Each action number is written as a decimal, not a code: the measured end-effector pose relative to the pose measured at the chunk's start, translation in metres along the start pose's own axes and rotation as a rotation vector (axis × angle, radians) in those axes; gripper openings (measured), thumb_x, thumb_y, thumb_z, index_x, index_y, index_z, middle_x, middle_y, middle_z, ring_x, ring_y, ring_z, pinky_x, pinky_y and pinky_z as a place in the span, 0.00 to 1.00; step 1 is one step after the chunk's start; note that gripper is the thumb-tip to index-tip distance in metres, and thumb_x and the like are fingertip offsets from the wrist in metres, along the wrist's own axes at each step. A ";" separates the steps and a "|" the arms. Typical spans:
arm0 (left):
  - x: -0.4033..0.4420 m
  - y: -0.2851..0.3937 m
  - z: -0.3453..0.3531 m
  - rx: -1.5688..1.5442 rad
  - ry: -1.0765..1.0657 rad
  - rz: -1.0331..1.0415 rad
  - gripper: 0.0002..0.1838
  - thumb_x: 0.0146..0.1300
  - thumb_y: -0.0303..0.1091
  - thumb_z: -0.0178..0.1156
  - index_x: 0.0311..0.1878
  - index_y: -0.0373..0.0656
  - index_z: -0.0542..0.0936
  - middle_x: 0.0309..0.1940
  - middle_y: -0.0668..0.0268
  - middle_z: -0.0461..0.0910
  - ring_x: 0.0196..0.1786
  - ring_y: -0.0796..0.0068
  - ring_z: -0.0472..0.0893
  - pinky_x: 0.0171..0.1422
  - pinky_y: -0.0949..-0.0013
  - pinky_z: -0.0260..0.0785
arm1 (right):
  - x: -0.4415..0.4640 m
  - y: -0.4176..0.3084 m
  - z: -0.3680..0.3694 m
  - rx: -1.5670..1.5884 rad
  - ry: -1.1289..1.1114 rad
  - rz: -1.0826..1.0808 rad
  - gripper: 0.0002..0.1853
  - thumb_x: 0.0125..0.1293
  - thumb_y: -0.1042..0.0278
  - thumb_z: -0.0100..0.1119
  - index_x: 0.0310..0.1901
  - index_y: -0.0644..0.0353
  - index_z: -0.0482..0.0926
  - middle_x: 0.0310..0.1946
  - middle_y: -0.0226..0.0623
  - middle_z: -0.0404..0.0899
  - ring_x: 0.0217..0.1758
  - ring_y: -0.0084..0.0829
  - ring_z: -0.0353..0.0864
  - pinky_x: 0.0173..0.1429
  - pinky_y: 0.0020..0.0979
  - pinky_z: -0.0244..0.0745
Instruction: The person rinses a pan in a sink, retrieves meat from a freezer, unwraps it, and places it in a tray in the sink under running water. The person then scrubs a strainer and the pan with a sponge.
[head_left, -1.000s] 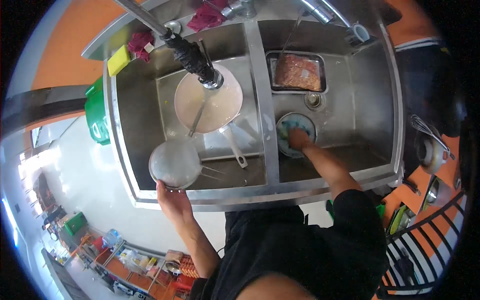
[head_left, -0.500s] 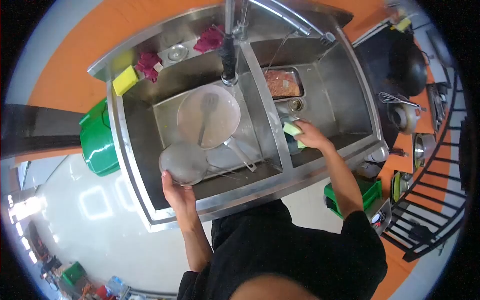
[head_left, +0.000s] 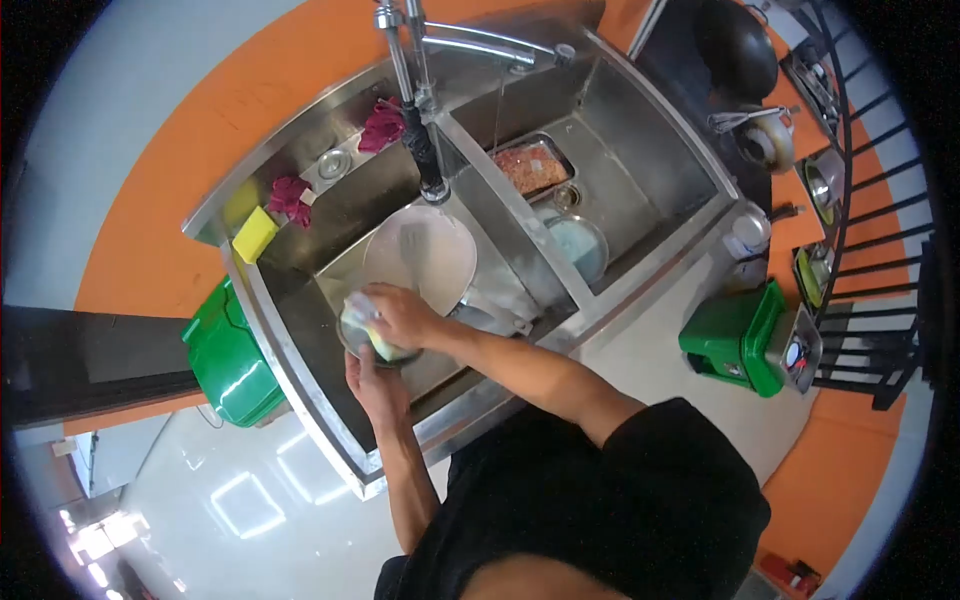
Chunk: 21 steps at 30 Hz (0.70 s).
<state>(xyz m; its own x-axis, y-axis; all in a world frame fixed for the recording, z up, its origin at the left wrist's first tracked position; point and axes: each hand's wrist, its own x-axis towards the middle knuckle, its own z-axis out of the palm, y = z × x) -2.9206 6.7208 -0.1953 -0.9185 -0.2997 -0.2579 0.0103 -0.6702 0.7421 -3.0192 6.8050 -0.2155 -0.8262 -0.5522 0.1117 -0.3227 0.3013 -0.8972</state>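
Observation:
Over the left basin, my left hand [head_left: 378, 392] grips the rim of a round mesh strainer [head_left: 349, 338]. My right hand [head_left: 402, 315] is closed around a pale green and yellow sponge [head_left: 386, 347], pressed against the strainer and partly blurred. Both hands cover most of the strainer, and its thin wire handle is hidden. Just beyond them sits a white frying pan [head_left: 445, 255] holding cloudy liquid. A slotted spatula [head_left: 413, 242] rests in the pan.
In the right basin are a bowl of bluish water [head_left: 580, 242] and a tray of reddish minced food [head_left: 532, 168]. A thin stream runs from the faucet [head_left: 520, 58]. A yellow sponge [head_left: 255, 235] and maroon cloths [head_left: 290, 198] lie along the sink's back ledge.
My right hand has moved left from the right basin to the strainer, bringing the sponge. My left hand still holds the strainer. The whole view has turned and shifted.

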 end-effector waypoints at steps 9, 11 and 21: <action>0.016 -0.011 0.008 -0.051 0.065 -0.012 0.20 0.67 0.31 0.46 0.62 0.39 0.64 0.57 0.60 0.70 0.57 0.64 0.73 0.61 0.61 0.66 | -0.011 -0.008 -0.014 0.178 0.252 -0.075 0.23 0.57 0.59 0.60 0.53 0.57 0.73 0.52 0.44 0.73 0.56 0.49 0.71 0.61 0.45 0.65; 0.017 -0.015 0.023 -0.117 0.093 0.001 0.20 0.67 0.29 0.46 0.61 0.38 0.65 0.55 0.59 0.71 0.56 0.64 0.73 0.61 0.61 0.66 | -0.019 -0.014 -0.015 -0.115 0.381 -0.288 0.23 0.57 0.59 0.59 0.53 0.60 0.73 0.51 0.45 0.73 0.55 0.47 0.72 0.59 0.43 0.67; 0.003 -0.009 0.048 0.028 0.132 0.115 0.22 0.65 0.34 0.49 0.60 0.36 0.66 0.54 0.56 0.71 0.56 0.60 0.72 0.59 0.57 0.67 | -0.013 -0.003 -0.038 0.030 0.479 -0.357 0.18 0.58 0.61 0.57 0.47 0.61 0.77 0.39 0.47 0.79 0.42 0.45 0.79 0.47 0.37 0.74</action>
<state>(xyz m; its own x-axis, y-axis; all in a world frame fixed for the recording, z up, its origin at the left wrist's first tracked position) -2.9425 6.7580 -0.1734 -0.8519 -0.4611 -0.2484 0.0992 -0.6078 0.7878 -3.0253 6.8404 -0.1986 -0.7873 -0.2012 0.5828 -0.6116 0.1360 -0.7794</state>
